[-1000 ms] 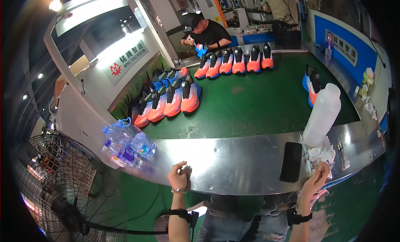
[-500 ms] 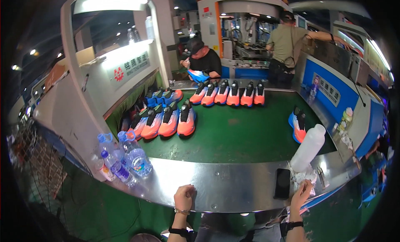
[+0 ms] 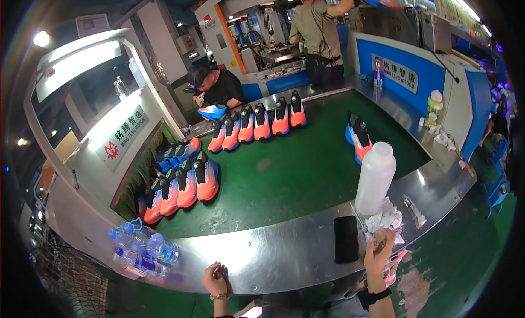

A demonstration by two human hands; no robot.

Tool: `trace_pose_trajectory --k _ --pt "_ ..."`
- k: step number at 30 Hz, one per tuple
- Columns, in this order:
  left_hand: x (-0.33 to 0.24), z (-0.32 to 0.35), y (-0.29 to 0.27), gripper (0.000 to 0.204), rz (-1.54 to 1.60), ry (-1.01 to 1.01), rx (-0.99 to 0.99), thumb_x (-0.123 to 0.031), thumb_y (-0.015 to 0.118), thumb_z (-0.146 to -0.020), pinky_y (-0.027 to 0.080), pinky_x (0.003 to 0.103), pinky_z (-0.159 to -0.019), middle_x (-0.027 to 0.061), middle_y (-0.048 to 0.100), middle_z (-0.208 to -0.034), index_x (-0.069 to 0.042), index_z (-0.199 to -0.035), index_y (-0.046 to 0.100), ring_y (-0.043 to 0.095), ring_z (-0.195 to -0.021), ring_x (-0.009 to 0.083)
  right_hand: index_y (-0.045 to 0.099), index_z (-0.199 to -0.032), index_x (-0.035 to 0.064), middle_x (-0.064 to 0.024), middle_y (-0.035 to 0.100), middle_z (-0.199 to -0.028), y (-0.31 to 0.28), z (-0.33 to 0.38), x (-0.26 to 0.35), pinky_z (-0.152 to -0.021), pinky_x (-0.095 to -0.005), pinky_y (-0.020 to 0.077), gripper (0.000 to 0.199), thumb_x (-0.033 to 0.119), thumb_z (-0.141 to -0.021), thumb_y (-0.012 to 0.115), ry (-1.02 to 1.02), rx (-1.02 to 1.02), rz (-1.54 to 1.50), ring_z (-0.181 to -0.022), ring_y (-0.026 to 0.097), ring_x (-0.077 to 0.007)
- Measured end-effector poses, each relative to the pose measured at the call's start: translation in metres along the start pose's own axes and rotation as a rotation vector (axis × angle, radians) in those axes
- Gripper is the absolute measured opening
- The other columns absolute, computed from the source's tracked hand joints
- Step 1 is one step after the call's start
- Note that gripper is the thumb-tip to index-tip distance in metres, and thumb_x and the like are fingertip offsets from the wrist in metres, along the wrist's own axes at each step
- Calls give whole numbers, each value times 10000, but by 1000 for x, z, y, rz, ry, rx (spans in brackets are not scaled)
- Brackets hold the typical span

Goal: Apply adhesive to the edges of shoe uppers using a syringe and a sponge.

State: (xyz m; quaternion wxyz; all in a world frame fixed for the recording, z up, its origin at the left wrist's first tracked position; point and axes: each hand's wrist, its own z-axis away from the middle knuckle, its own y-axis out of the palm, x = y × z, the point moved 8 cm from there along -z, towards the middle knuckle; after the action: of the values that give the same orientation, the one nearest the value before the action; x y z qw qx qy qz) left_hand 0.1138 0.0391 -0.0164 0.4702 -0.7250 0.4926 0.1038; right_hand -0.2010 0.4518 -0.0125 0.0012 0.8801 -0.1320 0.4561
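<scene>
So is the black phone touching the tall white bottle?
Apart. In the head view the black phone lies flat on the steel counter, with bare metal showing between it and the white bottle.

Surface: brushed metal, smooth, dull sheen. Green belt: matt, scuffed. White bottle: translucent plastic, matt. Phone: glossy black. Crumpled wipes: white paper or cloth, cannot tell. Water bottles: clear glossy plastic.

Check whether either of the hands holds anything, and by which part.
Left hand rests on the metal counter, holding nothing. Right hand reaches into crumpled wrapping; its grip cannot be told.
</scene>
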Motion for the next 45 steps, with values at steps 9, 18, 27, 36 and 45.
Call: trace_pose_trajectory --k 9,18,27,36,45 --pt "-1 -4 7 327 -3 32 47 153 499 -642 523 328 -762 127 676 -908 -51 -840 659 661 -855 251 420 -1129 11 -171 447 -1080 0 -2 -2 -882 -384 373 458 17 -721 631 -15 -26 17 -1000 461 -310" --pt "6 -1 4 265 80 -20 23 157 526 -672 526 315 -774 145 674 -884 -11 -835 651 663 -856 247 422 -1130 -3 -167 446 -1108 -1 7 -16 -887 -357 380 413 14 -756 594 33 -41 8 -1021 466 -293" --pt "7 -3 7 277 177 -6 43 134 519 -663 527 311 -716 109 667 -867 -67 -800 653 661 -843 235 449 -1142 -21 -150 482 -1093 4 2 -4 -877 -357 380 346 66 -825 556 25 7 169 -1001 479 -280" --pt "4 -1 5 269 208 -48 46 129 506 -664 531 309 -704 111 672 -854 -52 -796 657 660 -809 246 434 -1154 -30 -167 483 -1094 8 1 1 -883 -363 375 337 66 -848 539 -28 27 259 -989 482 -297" --pt "6 1 9 265 213 -63 69 128 496 -674 525 320 -723 105 673 -845 -54 -785 654 656 -804 246 441 -1167 1 -169 486 -1109 10 0 6 -885 -373 382 327 57 -857 529 24 17 254 -1000 483 -305"
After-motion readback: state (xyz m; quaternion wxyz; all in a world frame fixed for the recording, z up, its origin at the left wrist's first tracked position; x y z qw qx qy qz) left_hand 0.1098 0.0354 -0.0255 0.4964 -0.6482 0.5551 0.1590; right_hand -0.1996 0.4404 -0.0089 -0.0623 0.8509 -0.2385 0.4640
